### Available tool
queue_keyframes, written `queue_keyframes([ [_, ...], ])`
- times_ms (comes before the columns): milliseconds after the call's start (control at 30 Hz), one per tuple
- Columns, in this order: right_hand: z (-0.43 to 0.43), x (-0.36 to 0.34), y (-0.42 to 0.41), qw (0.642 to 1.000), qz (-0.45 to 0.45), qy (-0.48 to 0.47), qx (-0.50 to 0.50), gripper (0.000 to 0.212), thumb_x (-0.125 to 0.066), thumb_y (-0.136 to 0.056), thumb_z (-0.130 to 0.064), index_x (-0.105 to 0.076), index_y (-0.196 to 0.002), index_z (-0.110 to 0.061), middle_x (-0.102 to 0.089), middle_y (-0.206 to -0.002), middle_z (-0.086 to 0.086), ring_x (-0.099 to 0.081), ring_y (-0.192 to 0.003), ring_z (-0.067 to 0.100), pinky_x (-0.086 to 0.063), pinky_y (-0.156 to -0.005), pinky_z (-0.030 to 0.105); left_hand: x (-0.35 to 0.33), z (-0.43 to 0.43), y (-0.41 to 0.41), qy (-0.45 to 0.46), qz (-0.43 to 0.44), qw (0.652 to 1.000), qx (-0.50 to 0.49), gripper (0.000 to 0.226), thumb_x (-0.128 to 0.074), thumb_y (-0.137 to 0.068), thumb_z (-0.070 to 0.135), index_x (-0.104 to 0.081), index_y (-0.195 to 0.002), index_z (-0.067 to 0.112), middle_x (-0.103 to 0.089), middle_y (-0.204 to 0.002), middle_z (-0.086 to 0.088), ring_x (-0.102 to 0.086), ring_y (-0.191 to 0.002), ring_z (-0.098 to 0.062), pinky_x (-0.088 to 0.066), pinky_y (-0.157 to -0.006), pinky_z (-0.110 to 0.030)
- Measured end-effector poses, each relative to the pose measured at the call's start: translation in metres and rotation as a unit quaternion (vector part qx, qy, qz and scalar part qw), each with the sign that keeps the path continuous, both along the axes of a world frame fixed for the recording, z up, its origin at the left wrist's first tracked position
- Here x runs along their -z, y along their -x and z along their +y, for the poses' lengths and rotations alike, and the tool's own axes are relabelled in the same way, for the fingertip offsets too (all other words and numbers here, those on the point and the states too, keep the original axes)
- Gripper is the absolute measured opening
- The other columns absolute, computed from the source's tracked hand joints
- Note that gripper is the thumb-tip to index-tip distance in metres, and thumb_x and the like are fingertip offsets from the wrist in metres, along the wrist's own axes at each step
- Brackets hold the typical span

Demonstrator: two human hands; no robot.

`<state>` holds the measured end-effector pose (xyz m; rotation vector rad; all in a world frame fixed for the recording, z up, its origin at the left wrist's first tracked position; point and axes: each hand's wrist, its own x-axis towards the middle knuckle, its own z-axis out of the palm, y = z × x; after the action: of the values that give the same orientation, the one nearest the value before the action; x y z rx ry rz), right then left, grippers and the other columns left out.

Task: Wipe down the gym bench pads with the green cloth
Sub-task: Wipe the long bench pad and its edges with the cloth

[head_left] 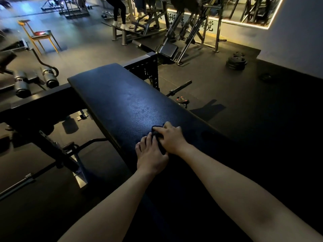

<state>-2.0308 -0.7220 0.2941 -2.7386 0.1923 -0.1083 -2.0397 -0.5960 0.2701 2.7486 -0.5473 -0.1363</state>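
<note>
A long black bench pad (115, 96) runs from the upper left toward me. Both my hands rest on its near middle. My left hand (151, 157) lies flat with its fingertips on a dark cloth (156, 131). My right hand (172, 137) presses down on the same cloth, covering most of it. In this dim light the cloth looks almost black, and only its far edge and a strip between the hands show.
The bench's black steel frame (40, 105) and foot rollers (50, 78) stand to the left. A barbell end (180, 87) and weight plates (236, 62) lie on the floor to the right. Machines, a wooden chair (39, 37) and a person's legs (120, 13) are farther back.
</note>
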Motion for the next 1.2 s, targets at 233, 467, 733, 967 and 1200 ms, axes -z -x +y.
queue_keyframes([
  [233,-0.051,-0.004,-0.007,0.997,0.042,0.022,0.060,0.044,-0.040,-0.096,-0.021,-0.059,-0.129,-0.042,-0.044,-0.111,0.005,-0.051,-0.100,0.038,-0.032,-0.098,0.041,-0.012,-0.024,-0.019,0.002,-0.016,1.000,0.017,0.086,-0.046,-0.092,0.060,-0.016,-0.158,0.015,-0.016,-0.164,-0.006,-0.012,-0.148,-0.028,-0.009,-0.121,-0.046],
  [467,-0.109,-0.004,-0.002,0.978,0.035,0.015,0.204,0.043,-0.038,-0.096,-0.013,-0.059,-0.131,-0.028,-0.045,-0.119,0.012,-0.049,-0.099,0.037,-0.036,-0.099,0.043,-0.002,-0.047,-0.025,-0.041,-0.005,0.998,0.039,0.081,-0.031,-0.091,0.068,-0.015,-0.158,0.026,-0.005,-0.167,0.002,-0.003,-0.148,-0.025,-0.001,-0.116,-0.051],
  [733,-0.105,0.001,-0.021,0.980,0.005,-0.038,0.195,0.044,-0.053,-0.094,-0.025,-0.054,-0.137,-0.033,-0.043,-0.123,0.011,-0.050,-0.112,0.033,-0.036,-0.103,0.041,-0.005,-0.055,-0.038,-0.033,-0.007,0.999,0.029,0.076,-0.040,-0.089,0.064,-0.023,-0.155,0.030,-0.017,-0.162,-0.002,-0.011,-0.145,-0.028,-0.008,-0.115,-0.053],
  [967,-0.113,0.010,-0.038,0.992,0.045,0.082,0.087,0.052,-0.044,-0.097,-0.026,-0.040,-0.148,-0.038,-0.039,-0.127,0.008,-0.043,-0.117,0.029,-0.028,-0.098,0.042,-0.004,-0.082,-0.055,-0.031,0.025,0.995,0.090,0.070,-0.033,-0.093,0.058,-0.017,-0.157,0.036,-0.007,-0.167,0.004,-0.003,-0.149,-0.024,-0.004,-0.116,-0.056],
  [1200,-0.122,0.016,-0.073,0.974,0.014,0.035,0.225,0.039,-0.038,-0.099,-0.021,-0.054,-0.135,-0.028,-0.042,-0.128,0.013,-0.048,-0.113,0.034,-0.032,-0.100,0.045,0.003,-0.090,-0.056,-0.065,-0.007,0.994,0.083,0.067,-0.023,-0.091,0.063,-0.014,-0.155,0.044,-0.005,-0.167,0.007,-0.005,-0.146,-0.026,-0.004,-0.117,-0.055],
])
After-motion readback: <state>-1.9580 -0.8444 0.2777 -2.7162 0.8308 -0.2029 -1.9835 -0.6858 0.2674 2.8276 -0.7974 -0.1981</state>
